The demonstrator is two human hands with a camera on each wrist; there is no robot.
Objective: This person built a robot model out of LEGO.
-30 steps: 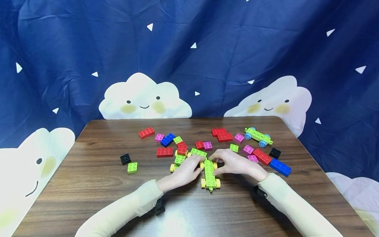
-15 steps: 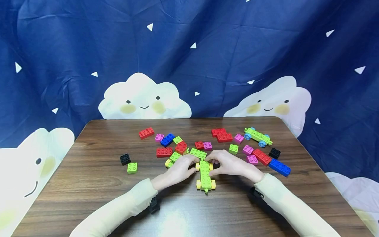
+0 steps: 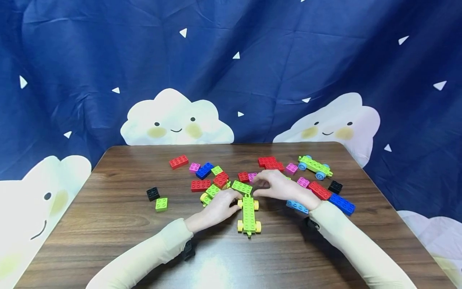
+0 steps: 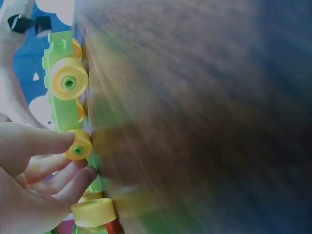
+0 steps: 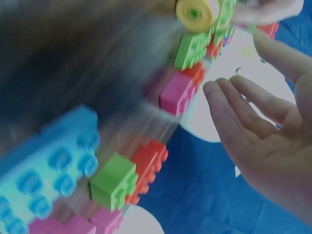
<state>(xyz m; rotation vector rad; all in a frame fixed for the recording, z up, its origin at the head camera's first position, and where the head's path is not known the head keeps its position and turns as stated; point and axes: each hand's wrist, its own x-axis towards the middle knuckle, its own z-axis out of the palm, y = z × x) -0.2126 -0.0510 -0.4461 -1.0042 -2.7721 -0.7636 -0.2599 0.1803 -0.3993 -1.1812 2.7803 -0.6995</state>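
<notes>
The yellow-wheeled car [image 3: 248, 216], just nearer us than the green brick [image 3: 241, 187], is what we seem to be positioning; the next move probably calls for a steady hold. Its long axis runs towards the brick. Just right of the brick, our right hand [image 3: 277, 186] hangs empty, fingers spread; our left hand [image 3: 221, 207] pinches a wheel [image 4: 84, 148].

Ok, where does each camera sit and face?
Head: on the head, facing forward and down over the table; left hand and right hand show.
Left wrist: on it, facing the left hand at a green car; right arm behind.
Right wrist: on it, facing the right hand and bricks.
Head and left wrist share the car.
</notes>
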